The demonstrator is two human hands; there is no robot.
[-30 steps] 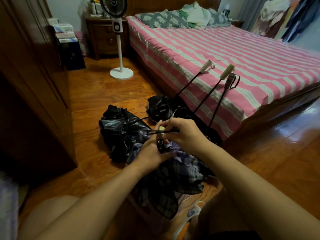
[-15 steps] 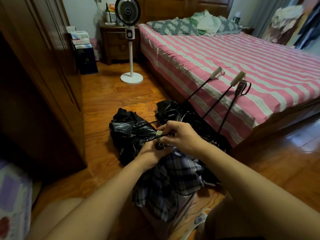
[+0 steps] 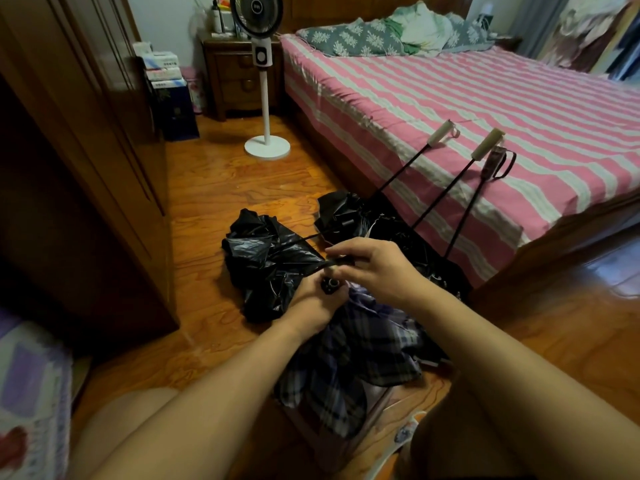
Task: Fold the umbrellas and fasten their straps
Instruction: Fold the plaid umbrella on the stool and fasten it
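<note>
The left hand point(image 3: 311, 301) grips the dark end of a plaid umbrella point(image 3: 349, 355) whose cloth hangs loose between the person's knees. The right hand point(image 3: 372, 268) pinches a thin black strap point(image 3: 329, 263) just above it. A crumpled black umbrella point(image 3: 263, 261) lies on the wooden floor point(image 3: 221, 192) beyond (its canopy unfolded). Three more umbrellas point(image 3: 426, 216) lean their handles against a pink striped bed point(image 3: 485, 109). A white standing fan point(image 3: 265, 74) stands near the nightstand point(image 3: 239, 77).

A pedestal fan point(image 3: 260, 57) stands beside the striped bed point(image 3: 450, 109).
</note>
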